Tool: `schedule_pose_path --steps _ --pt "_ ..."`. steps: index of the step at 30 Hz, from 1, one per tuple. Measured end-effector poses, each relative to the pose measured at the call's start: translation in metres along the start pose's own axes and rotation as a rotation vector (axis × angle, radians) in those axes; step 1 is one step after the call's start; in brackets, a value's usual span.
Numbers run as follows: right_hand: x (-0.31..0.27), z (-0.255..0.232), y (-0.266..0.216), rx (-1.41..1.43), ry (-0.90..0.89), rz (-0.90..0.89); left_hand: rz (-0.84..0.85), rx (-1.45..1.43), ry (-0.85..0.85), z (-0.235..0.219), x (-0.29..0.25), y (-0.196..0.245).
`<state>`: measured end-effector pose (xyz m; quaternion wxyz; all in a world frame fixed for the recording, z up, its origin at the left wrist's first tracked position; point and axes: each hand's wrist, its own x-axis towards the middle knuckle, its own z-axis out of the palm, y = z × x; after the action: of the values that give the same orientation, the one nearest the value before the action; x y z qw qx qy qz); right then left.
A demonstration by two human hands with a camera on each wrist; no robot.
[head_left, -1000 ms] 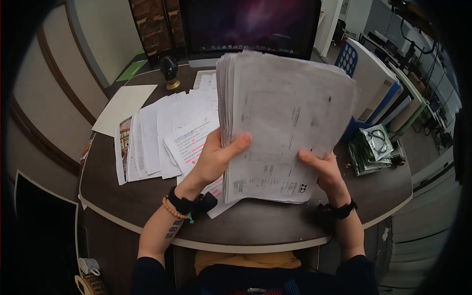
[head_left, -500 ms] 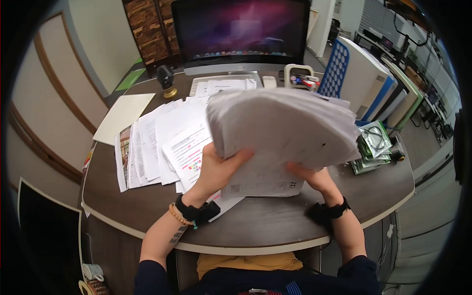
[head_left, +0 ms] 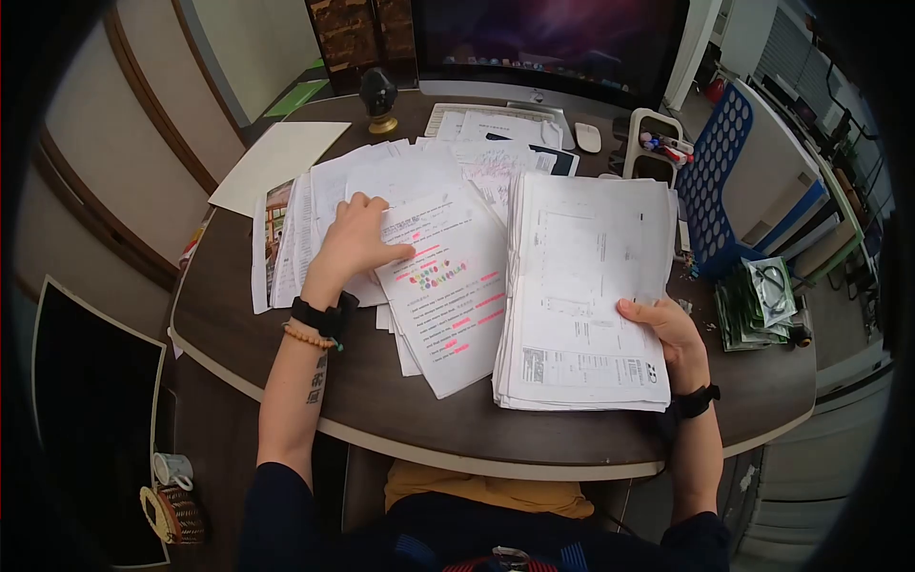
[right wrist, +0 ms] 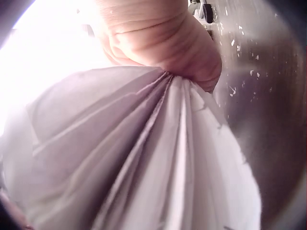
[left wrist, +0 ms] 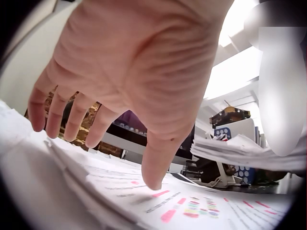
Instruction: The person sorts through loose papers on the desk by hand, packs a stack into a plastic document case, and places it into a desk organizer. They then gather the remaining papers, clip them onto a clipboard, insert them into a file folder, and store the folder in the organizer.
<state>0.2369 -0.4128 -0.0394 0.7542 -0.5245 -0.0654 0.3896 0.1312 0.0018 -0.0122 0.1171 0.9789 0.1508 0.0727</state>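
My right hand [head_left: 672, 334] grips a thick stack of printed papers [head_left: 591, 276] by its right edge, thumb on top. The right wrist view shows the sheets [right wrist: 144, 158] fanning out below that hand, its fingers hidden behind them. My left hand [head_left: 357, 238] is spread palm down over loose papers on the left. Its thumb points at a sheet with pink highlighting [head_left: 448, 315] and a patch of coloured marks. In the left wrist view the fingers [left wrist: 76, 120] are apart and hold nothing, with the thumb tip close over that sheet.
Behind the papers stand a monitor [head_left: 553, 48], a keyboard [head_left: 457, 119] and a mouse [head_left: 587, 137]. A blue file holder [head_left: 710, 172] with binders and a pile of green-edged packets [head_left: 748, 305] stand at the right. A dark figurine [head_left: 378, 93] is at the back left.
My left hand has let go of the stack and moved left over the highlighted sheet. The stack, bent earlier, now lies flatter and further right, held by the right hand alone.
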Motion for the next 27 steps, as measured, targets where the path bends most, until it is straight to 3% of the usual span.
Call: schedule_pose_path --steps 4,7,9,15,18,21,25,27 --pt "0.005 0.006 0.008 -0.08 0.061 -0.005 -0.065 -0.036 -0.073 0.012 0.001 -0.018" --pt "0.005 0.016 0.012 -0.146 0.086 -0.029 0.005 -0.136 -0.028 0.015 0.0 -0.023" --pt "0.006 0.017 0.014 -0.177 0.109 0.012 0.027 -0.252 0.103 0.019 0.0 -0.018" --pt "0.009 0.019 0.019 -0.195 0.129 0.012 0.1 -0.182 0.224 0.027 0.0 -0.021" --pt "0.008 0.02 0.018 -0.234 0.129 0.049 0.016 -0.426 0.102 0.022 0.004 -0.017" --pt "0.008 0.019 0.02 -0.251 0.134 0.052 0.018 -0.208 0.239 0.028 -0.002 -0.016" --pt "0.006 0.028 0.022 -0.196 0.111 0.0 -0.068 -0.123 0.183 0.032 -0.003 -0.021" --pt "0.005 0.033 0.02 -0.123 0.106 0.057 -0.049 -0.216 0.183 0.029 -0.002 -0.023"
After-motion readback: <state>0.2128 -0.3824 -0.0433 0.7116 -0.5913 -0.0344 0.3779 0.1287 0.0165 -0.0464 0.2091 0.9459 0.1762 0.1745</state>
